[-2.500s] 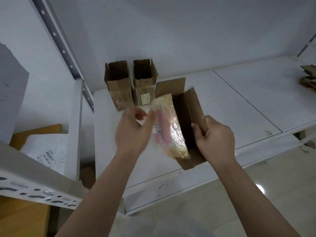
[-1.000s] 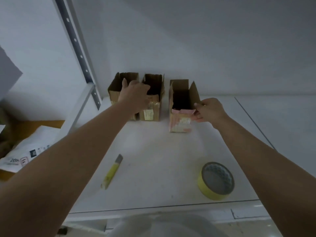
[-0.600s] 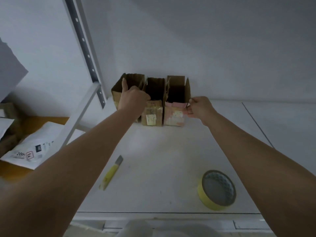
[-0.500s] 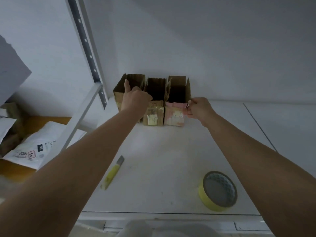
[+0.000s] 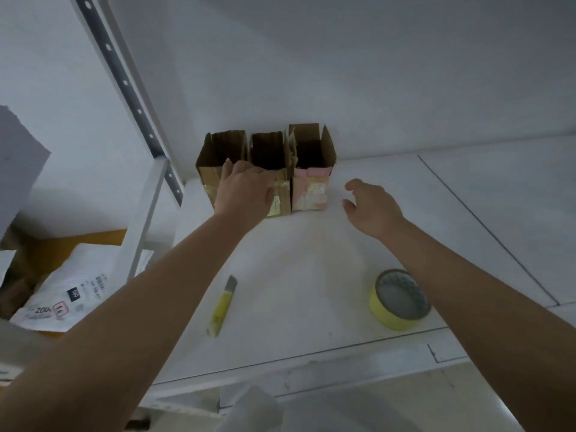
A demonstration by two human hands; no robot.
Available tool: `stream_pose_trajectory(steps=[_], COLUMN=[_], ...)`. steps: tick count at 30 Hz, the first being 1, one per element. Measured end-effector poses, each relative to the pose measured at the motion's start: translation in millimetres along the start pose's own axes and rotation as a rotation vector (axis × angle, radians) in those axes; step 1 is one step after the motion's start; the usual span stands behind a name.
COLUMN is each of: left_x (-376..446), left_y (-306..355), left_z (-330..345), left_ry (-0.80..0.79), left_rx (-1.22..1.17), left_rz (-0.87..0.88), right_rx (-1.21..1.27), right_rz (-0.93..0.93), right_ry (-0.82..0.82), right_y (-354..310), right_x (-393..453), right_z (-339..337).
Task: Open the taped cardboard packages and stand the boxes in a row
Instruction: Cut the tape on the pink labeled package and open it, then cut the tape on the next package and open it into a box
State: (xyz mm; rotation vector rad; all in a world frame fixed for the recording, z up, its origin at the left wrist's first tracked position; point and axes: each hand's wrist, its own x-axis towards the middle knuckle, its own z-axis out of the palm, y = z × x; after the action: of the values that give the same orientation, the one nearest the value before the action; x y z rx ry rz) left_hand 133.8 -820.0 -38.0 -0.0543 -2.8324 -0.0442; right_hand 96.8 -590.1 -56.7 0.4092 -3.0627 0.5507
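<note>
Up at the back of the white shelf (image 5: 311, 269), against the wall, three opened cardboard boxes stand upright in a row, touching side by side with their top flaps raised. I take the middle box (image 5: 270, 151) as the landmark. The left box (image 5: 212, 157) sits tight against its left side, nearest the perforated metal upright (image 5: 124, 82). The right box (image 5: 311, 179) sits tight against its right side and carries pink and pale tape on its front face.

The left hand (image 5: 244, 190) lies in front of the left and middle boxes, covering much of their front faces; its fingers look fairly straight and reach toward the front rims, but whether they press on the cardboard or hover just off it cannot be told. It grips nothing that shows. The right hand (image 5: 372, 204) is to the right of the right box, just beside it and apart from it, fingers loosely spread and slightly bent, holding nothing.

Nearer the camera than the middle box, a yellow utility knife (image 5: 222, 307) lies flat on the shelf. A roll of yellow tape (image 5: 399, 299) lies to the knife's right, partly under the right forearm. Left of the upright, off the shelf, white printed mailer bags (image 5: 62, 294) lie lower down.
</note>
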Motion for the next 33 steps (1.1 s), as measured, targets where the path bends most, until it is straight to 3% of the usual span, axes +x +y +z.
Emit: stream_pose_trajectory(steps=[7,14,21,28,33], left_x=[-46,-78,-101,-117,-136], left_y=[36,93,160,250,351], left_z=[7,12,6,-12,-16], left_ry=[-0.131,-0.120,-0.081,-0.029,-0.027], left_rx=[-0.118,-0.282,-0.381,-0.422,-0.405], left_rz=[0.201,0.446,0.580,0.689,0.768], right_rx=[-0.279,-0.240,-0.270,-0.253,-0.272], right_rz=[-0.004,0.180,0.329,0.399,0.451], right_ry=[0.085,0.137,0.175,0.244,0.255], right_y=[2,19,58,116,182], right_x=[-75,-159,-226,-281,-338], right_z=[12,13,-10,-41,-74])
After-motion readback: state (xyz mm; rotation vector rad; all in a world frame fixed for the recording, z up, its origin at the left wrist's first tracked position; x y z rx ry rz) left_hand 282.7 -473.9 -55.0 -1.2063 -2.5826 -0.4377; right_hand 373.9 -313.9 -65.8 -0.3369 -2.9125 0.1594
